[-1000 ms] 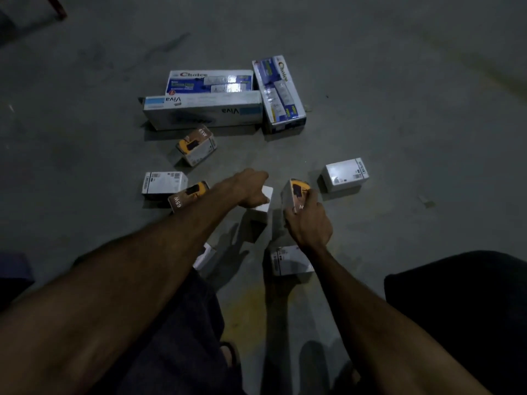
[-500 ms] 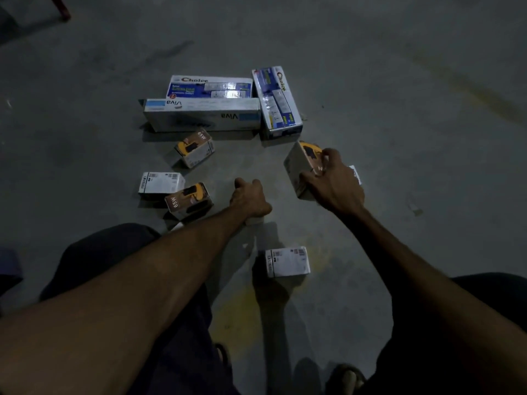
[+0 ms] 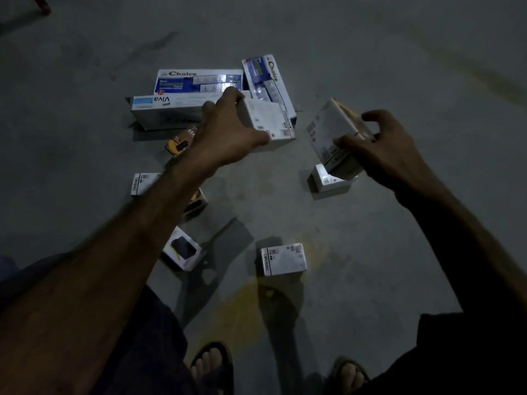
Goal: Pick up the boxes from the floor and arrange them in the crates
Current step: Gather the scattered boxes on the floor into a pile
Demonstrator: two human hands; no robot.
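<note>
My left hand grips a small white box, lifted above the floor in front of the long boxes. My right hand holds another small box with a yellow edge, tilted, just above a white box lying on the floor. More small boxes lie on the grey floor: a white one near my feet, a dark-faced one, a white one at the left and two yellow-and-black ones partly hidden by my left arm. No crate is in view.
Three long boxes lie at the back: a white Viva box and two blue Choice boxes. My sandalled feet stand at the bottom edge. A red post shows at the top left. Bare concrete floor surrounds the pile.
My left hand has lifted a white box off the floor and moved it forward. My right hand has raised its yellow-edged box and turned it above the white box on the right.
</note>
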